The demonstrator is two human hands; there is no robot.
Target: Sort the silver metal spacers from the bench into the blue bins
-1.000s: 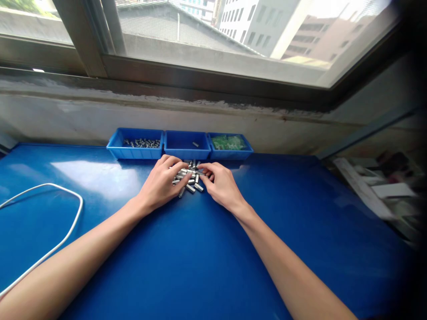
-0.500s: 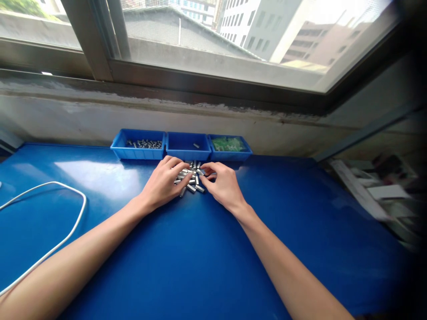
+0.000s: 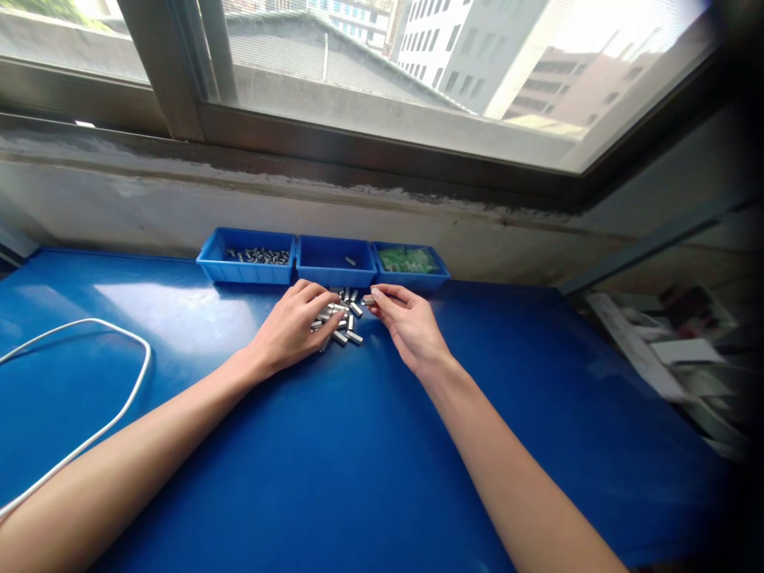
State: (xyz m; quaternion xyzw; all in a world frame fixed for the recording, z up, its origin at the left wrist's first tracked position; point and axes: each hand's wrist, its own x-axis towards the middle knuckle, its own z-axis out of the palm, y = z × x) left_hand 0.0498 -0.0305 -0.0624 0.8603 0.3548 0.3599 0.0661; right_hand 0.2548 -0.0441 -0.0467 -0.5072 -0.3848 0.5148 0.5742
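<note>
A small pile of metal hex standoffs [image 3: 350, 324] lies on the blue table in front of the bins. My left hand [image 3: 302, 318] rests at the pile's left side, its thumb and fingers apart and curved round some of the standoffs. Part of the pile is hidden beneath that hand. To the right of the pile, my right hand [image 3: 409, 322] pinches one hex standoff [image 3: 368, 301] between thumb and fingertips, just above the table.
Three blue bins stand in a row by the wall. Small metal screws are in the left bin [image 3: 244, 273], a single standoff in the middle bin [image 3: 337, 276], green pieces in the right bin [image 3: 411, 279]. A white cable [image 3: 146, 362] curves across the table's left side.
My right hand has drawn slightly up and away from the pile, with a standoff now visible in its fingertips. My left hand has stayed nearly still.
</note>
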